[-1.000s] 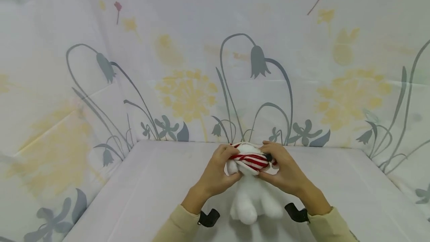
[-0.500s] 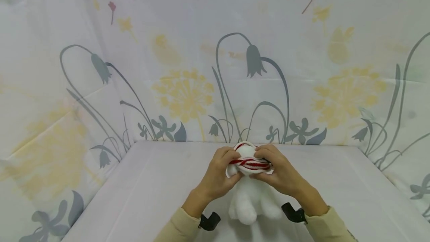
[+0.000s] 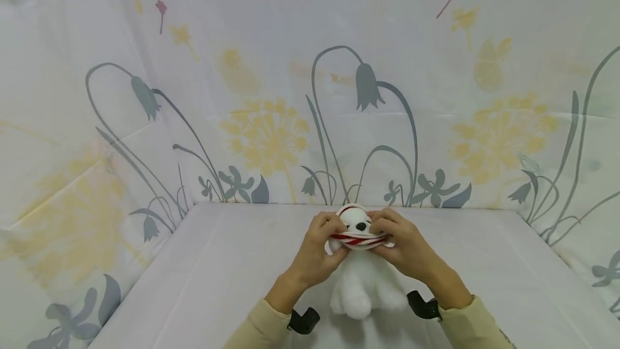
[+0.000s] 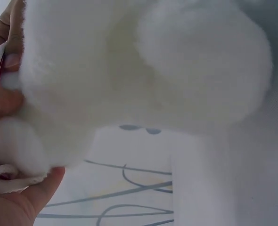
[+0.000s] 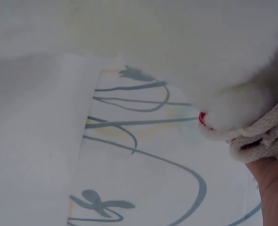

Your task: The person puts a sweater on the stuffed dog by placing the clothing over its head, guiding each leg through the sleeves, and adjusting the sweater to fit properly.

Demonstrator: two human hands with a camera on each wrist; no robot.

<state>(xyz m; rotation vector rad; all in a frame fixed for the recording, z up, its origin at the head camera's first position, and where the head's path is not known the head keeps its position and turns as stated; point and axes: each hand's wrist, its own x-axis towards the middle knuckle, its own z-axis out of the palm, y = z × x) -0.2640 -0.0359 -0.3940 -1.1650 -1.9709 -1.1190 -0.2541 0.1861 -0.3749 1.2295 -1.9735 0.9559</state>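
Observation:
A white plush dog sits upright on the table, its black nose facing forward between the two hands. Around its head runs a red-and-white striped knit band, its front edge stretched beneath the muzzle. My left hand pinches one side of the band between thumb and fingers; my right hand pinches the opposite side. Close up in the right wrist view, the knit fabric is bunched above the right hand. In the left wrist view, the fluffy body hides much of the work.
A white cloth-covered table extends to both sides of the toy. Behind it rises a floral backdrop. Black wrist mounts project inward near the sleeves.
The band, which lay across the toy's face, has been pulled down below the muzzle. The black nose now shows at the middle above it. Both hands keep their grip.

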